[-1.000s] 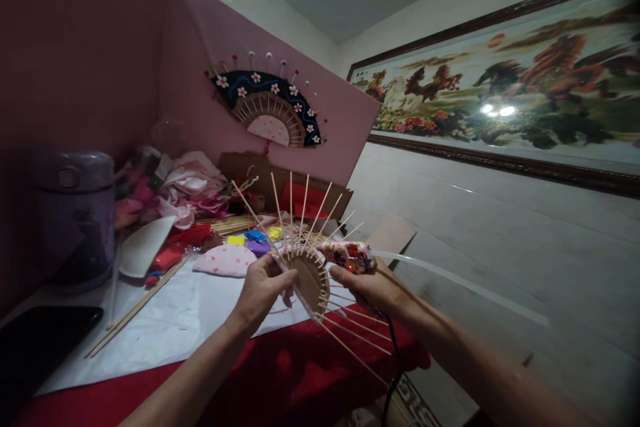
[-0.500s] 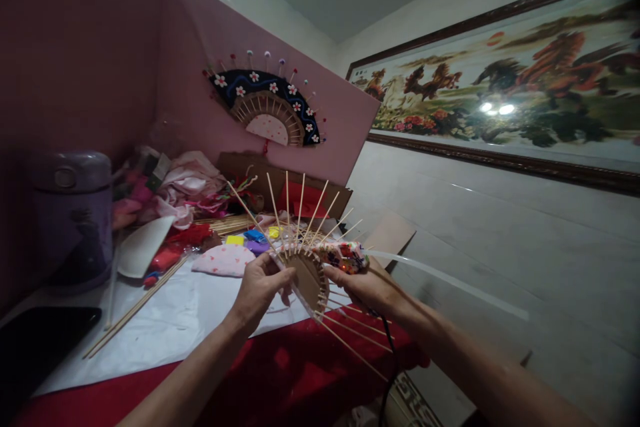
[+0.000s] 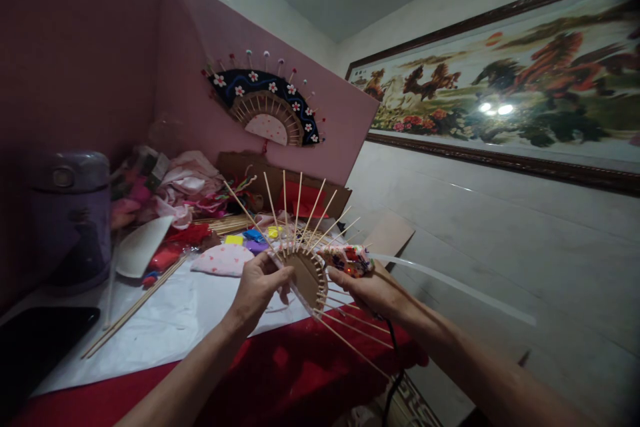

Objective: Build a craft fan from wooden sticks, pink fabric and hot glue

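My left hand (image 3: 261, 290) grips the straight edge of a brown cardboard half-disc (image 3: 307, 275), thumb across its face. Thin wooden sticks (image 3: 299, 203) fan out from its curved rim, some upward, others toward the lower right. My right hand (image 3: 373, 290) is wrapped round a flower-patterned hot glue gun (image 3: 350, 259) with a small red light on it. A long translucent glue stick (image 3: 460, 280) juts out behind the gun, and a black cord hangs below. The gun lies close to the half-disc's right rim; its nozzle is hard to make out.
A pink half-round padded piece (image 3: 223, 260) lies on white paper (image 3: 165, 320) beside loose sticks (image 3: 135, 307). Farther left are a purple tumbler (image 3: 73, 220), a white curved piece (image 3: 144, 247) and a black phone (image 3: 45, 340). A decorated fan (image 3: 270, 97) hangs on the pink board.
My right hand and the glue gun have shifted slightly to the right, away from the half-disc's rim. The left hand and the half-disc have stayed nearly in place.
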Motion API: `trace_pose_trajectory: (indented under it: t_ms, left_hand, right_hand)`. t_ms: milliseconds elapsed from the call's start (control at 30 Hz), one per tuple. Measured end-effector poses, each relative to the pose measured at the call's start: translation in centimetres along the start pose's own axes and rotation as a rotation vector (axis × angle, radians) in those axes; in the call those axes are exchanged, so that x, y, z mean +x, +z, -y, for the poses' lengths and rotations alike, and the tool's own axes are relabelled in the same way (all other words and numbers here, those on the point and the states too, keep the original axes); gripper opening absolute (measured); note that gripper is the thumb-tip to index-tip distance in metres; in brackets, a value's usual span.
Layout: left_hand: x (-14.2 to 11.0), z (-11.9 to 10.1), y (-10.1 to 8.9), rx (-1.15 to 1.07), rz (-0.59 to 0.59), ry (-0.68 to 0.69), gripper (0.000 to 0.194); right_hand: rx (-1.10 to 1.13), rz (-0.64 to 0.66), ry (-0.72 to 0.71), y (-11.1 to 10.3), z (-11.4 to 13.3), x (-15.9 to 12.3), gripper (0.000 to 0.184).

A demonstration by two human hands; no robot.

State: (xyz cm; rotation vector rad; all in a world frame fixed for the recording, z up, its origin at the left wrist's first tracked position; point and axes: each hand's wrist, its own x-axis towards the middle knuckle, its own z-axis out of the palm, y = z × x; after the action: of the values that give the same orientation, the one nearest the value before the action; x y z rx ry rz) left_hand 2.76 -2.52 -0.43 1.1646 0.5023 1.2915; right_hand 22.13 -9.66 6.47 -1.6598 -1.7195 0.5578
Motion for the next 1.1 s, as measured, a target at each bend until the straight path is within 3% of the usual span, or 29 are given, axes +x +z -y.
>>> trace_pose_trajectory:
  t_ms: [100,500,733,933,1100]
  left_hand:
    - [0.0,0.0,0.0,0.0,-0.009,-0.007,0.028]
    - [0.0,0.2,0.0,-0.029,-0.031,-0.007,0.026]
    - [0.1,0.4,0.0,-0.013,-0.023,-0.002,0.026]
    - [0.1,0.1,0.2,-0.03,-0.022,0.0,0.029]
    - [0.1,0.3,0.3,-0.04,-0.002,-0.009,0.032]
  right_hand:
    - [-0.005,-0.029,0.081,0.2,0.8,-0.2,0.035]
    - [0.085,0.061,0.156,1.3,3.4,-0.1,0.038]
    - [0.197,0.094,0.053,2.2,4.2,0.6,0.028]
    - [0.127,0.152,0.085,3.0,4.2,1.1,0.031]
    - [0.093,0.171,0.024,3.6,3.7,1.8,0.03]
